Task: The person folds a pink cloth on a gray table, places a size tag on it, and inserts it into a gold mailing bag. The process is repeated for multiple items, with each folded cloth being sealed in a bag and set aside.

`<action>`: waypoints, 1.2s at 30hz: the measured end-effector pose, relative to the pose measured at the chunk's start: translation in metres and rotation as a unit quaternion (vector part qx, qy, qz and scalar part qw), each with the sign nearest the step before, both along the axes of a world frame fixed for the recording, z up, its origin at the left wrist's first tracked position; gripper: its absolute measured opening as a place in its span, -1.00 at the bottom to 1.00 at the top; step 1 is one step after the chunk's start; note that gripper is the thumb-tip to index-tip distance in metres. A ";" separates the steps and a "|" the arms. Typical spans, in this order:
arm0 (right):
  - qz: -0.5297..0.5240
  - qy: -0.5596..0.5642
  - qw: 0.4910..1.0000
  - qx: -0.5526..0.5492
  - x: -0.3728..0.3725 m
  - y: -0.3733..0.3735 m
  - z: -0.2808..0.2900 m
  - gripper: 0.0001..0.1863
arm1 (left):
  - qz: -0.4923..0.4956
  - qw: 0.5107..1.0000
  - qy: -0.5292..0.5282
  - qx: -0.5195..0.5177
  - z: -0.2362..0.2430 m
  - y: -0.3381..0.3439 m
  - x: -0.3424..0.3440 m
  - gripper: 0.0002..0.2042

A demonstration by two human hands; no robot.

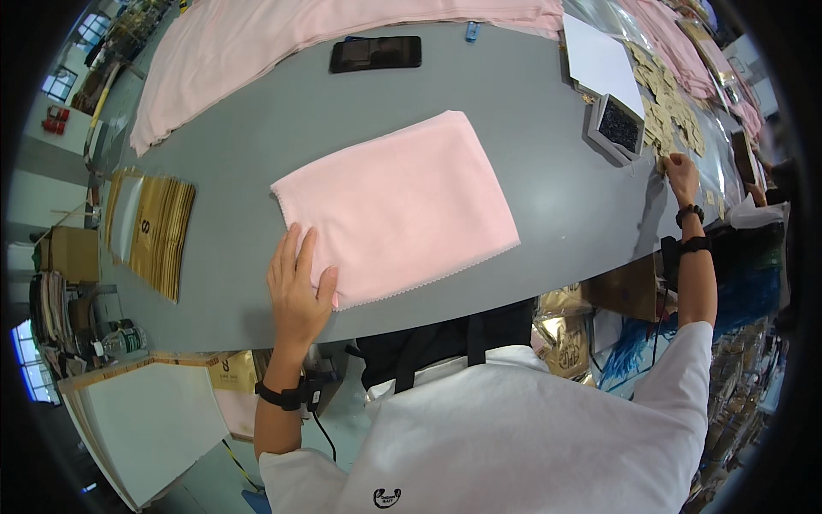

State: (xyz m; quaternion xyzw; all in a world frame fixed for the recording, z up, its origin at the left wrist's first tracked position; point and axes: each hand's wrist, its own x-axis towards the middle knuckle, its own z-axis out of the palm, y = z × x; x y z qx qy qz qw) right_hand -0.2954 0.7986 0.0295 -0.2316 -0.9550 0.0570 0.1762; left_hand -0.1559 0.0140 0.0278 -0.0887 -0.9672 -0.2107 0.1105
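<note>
A folded pink cloth (pixel 402 206) with a scalloped edge lies flat on the grey table (pixel 231 223). My left hand (pixel 300 274) rests on its near left corner, fingers stretched out and spread over the fabric. Far to the right, my right hand (pixel 681 177) has its fingertips pinched together on a small tan tag at the near edge of a pile of tan tags (pixel 675 107). The fingers partly cover that tag. Beside it stands a small open box (pixel 618 128) filled with small black pieces.
A black phone (pixel 376 54) and a small blue clip (pixel 472 32) lie toward the back. More pink fabric (pixel 257 43) covers the far edge. Gold packaging bags (pixel 154 231) are stacked at the left. A white board (pixel 599 56) lies behind the small box.
</note>
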 end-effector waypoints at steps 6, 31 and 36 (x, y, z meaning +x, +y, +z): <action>-0.032 -0.096 0.985 -0.137 0.002 0.008 0.001 -0.35 | 0.026 0.994 0.035 0.100 -0.010 -0.008 -0.001 -0.52; 0.662 -0.051 0.734 -0.144 0.004 -0.396 0.078 -0.41 | 0.151 0.972 0.024 0.176 -0.016 -0.012 0.013 -0.72; 0.698 -0.067 0.711 -0.045 0.016 -0.420 0.060 -0.58 | 0.161 0.967 0.005 0.195 -0.016 -0.016 0.018 -0.64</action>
